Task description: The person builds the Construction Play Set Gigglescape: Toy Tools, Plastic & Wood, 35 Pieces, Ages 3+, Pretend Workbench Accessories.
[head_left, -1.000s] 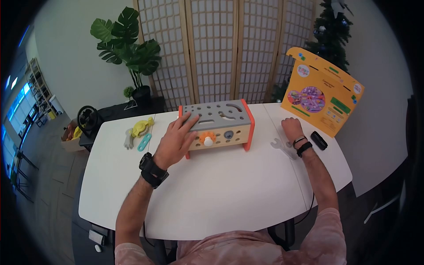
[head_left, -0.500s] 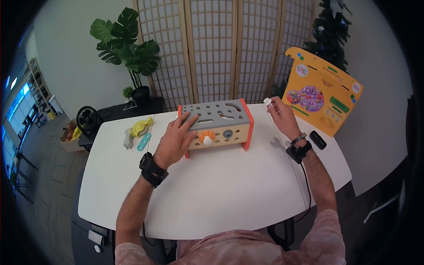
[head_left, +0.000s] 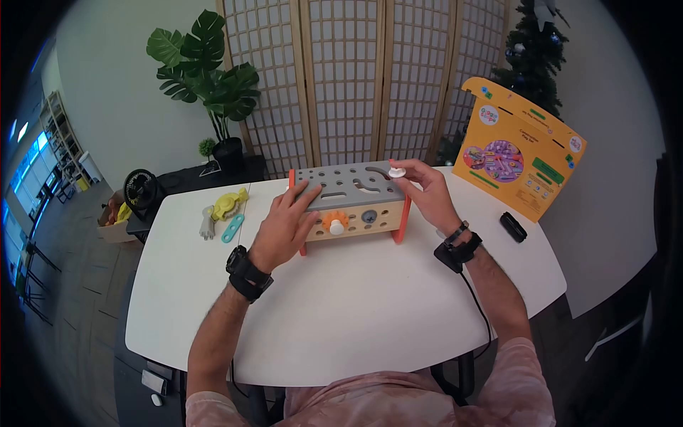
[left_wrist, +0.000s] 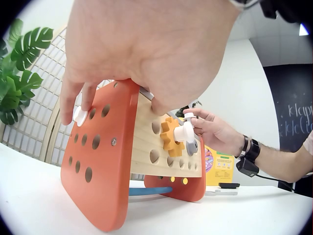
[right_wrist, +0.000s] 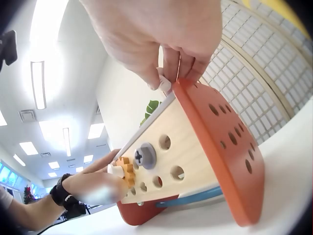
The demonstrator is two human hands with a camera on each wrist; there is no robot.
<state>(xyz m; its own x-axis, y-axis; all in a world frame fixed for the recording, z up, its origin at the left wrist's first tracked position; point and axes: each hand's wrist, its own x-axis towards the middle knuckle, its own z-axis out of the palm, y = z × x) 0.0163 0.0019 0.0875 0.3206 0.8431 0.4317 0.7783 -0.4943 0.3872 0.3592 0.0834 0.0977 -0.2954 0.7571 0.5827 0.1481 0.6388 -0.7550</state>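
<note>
A toy workbench (head_left: 348,186) with a grey perforated top, wooden front and red end panels stands on the white table. My left hand (head_left: 279,231) rests over its top left corner, fingers spread on the grey top. In my right hand (head_left: 429,196), thumb and fingers pinch a white knob-like piece (head_left: 397,172) at the top's right end; the right wrist view shows the piece (right_wrist: 165,84) beside the red panel. On the front sit an orange gear (left_wrist: 171,137) with a white peg (left_wrist: 184,132) and a grey screw head (right_wrist: 145,155). Another white piece (left_wrist: 79,116) is at the left panel.
Left on the table (head_left: 341,306) lie a yellow toy (head_left: 228,205), a grey piece (head_left: 207,224) and a teal strip (head_left: 232,228). At the right stand an orange box (head_left: 519,149) and a black case (head_left: 513,227). A grey wrench (left_wrist: 221,193) lies beyond the bench in the left wrist view.
My right hand has picked up the white piece from the table's right side and moved left to the bench's top right end. My left hand has stayed in place.
</note>
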